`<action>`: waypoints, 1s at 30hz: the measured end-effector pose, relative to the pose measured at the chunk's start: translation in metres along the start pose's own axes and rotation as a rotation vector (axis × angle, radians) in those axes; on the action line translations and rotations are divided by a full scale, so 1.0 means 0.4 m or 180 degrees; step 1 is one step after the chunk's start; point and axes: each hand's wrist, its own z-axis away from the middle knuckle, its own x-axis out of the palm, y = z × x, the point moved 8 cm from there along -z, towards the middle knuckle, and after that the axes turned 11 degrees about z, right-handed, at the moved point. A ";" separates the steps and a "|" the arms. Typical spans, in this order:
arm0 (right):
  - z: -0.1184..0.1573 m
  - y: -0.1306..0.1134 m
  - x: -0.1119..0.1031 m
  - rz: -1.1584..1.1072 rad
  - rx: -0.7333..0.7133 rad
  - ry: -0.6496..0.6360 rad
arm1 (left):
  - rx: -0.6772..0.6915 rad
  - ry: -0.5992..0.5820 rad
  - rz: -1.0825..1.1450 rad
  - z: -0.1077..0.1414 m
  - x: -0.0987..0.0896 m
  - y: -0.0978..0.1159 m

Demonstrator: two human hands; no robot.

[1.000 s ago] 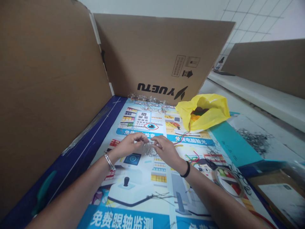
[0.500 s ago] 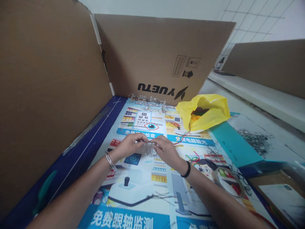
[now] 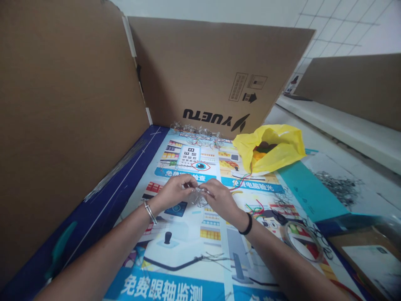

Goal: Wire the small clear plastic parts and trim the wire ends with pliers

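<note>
The shiny tangle is held over the poster — pinched by the closed fingertips of the left hand and right hand. Fine fingertip work seems under way; a light, steady pinch is apparently called for.

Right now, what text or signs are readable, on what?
"YUETU", inverted: cardboard panel
Arrow: panel
"免费电脑验光": printed sheet
"免费眼轴监测": sheet
"免费…检查", middle hidden: sheet
E-chart: sheet
Too small/blurred/cut off: boxed print, sheet's top and bottom-right lines, white label.
</note>
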 end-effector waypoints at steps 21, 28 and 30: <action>-0.001 -0.016 -0.025 0.0049 -0.0110 0.0209 | 0.0192 -0.0258 -0.0403 -0.001 0.009 0.018; 0.009 -0.026 -0.031 0.0207 -0.0354 0.0420 | 0.0169 -0.0252 -0.0365 0.000 0.008 0.026; 0.011 -0.028 -0.032 0.0240 -0.0397 0.0448 | 0.0201 -0.0239 -0.0373 0.001 0.007 0.030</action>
